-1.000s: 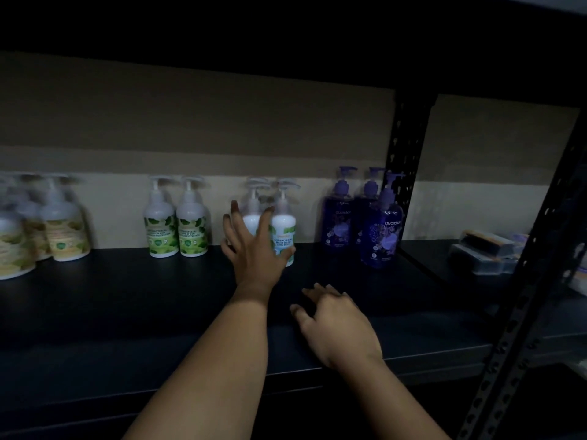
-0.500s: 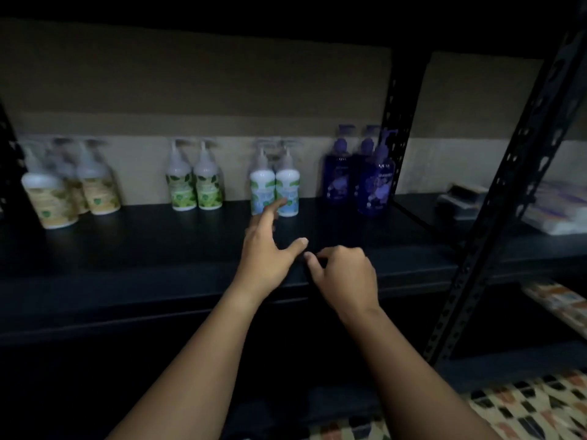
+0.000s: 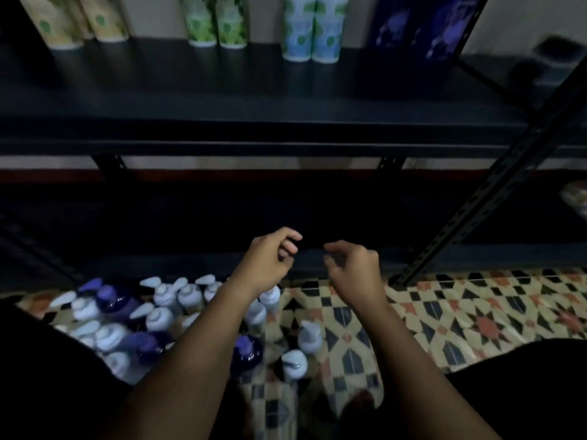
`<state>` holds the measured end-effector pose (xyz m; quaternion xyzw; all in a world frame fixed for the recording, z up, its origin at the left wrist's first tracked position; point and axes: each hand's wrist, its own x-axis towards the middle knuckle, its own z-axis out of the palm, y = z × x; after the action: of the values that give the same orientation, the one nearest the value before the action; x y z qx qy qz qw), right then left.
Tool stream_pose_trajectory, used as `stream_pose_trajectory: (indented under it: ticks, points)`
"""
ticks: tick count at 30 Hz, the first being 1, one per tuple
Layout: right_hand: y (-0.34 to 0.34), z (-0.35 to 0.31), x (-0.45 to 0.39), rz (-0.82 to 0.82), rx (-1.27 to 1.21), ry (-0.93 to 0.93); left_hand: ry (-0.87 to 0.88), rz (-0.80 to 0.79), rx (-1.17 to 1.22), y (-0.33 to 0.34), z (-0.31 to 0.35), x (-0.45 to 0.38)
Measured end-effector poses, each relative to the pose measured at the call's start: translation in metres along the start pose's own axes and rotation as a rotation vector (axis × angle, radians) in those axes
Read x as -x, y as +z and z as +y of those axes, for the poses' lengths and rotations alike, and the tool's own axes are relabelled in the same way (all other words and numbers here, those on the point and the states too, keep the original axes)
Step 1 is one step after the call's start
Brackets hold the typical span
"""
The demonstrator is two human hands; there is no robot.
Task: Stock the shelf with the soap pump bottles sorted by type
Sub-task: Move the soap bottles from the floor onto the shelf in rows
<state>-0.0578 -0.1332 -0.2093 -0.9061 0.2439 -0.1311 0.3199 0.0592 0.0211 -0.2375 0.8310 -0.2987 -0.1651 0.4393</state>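
On the dark shelf (image 3: 254,100) stand pump bottles in groups: yellow-label bottles (image 3: 73,23) at the left, green-label bottles (image 3: 217,25), blue-label bottles (image 3: 311,33), and dark purple bottles (image 3: 419,30) at the right. Only their lower parts show. On the patterned floor below stand several more bottles, white ones (image 3: 158,317) and purple ones (image 3: 244,352), seen from above. My left hand (image 3: 270,260) and my right hand (image 3: 352,268) hang in front of the lower shelf with loosely curled fingers, holding nothing.
A black perforated upright (image 3: 495,188) slants down at the right. The lower shelf (image 3: 190,217) is dark. Patterned floor tiles (image 3: 460,312) spread to the right. A dark box (image 3: 552,58) sits on the shelf's right bay.
My view has tilted down from the shelf to the floor. Both hands left the shelf board and dropped below it, now above the bottles on the floor.
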Motion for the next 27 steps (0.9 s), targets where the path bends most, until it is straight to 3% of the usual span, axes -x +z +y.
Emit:
stream_pose_trajectory:
  ticks: [7, 11, 15, 23, 27]
  points:
    - [0.070, 0.059, 0.016, -0.548, 0.146, 0.221, -0.208, -0.174, -0.550, 0.031, -0.097, 0.023]
    - [0.096, 0.087, 0.030, -0.680, 0.176, 0.275, -0.263, -0.208, -0.691, 0.039, -0.118, 0.030]
    - [0.118, 0.109, 0.042, -0.643, 0.117, 0.258, -0.329, -0.262, -0.773, 0.048, -0.129, 0.028]
    - [0.131, 0.123, 0.053, -0.426, -0.021, 0.195, -0.354, -0.126, -0.906, 0.059, -0.137, 0.022]
    - [0.137, 0.131, 0.056, -0.391, -0.054, 0.206, -0.299, -0.125, -0.850, 0.063, -0.142, 0.020]
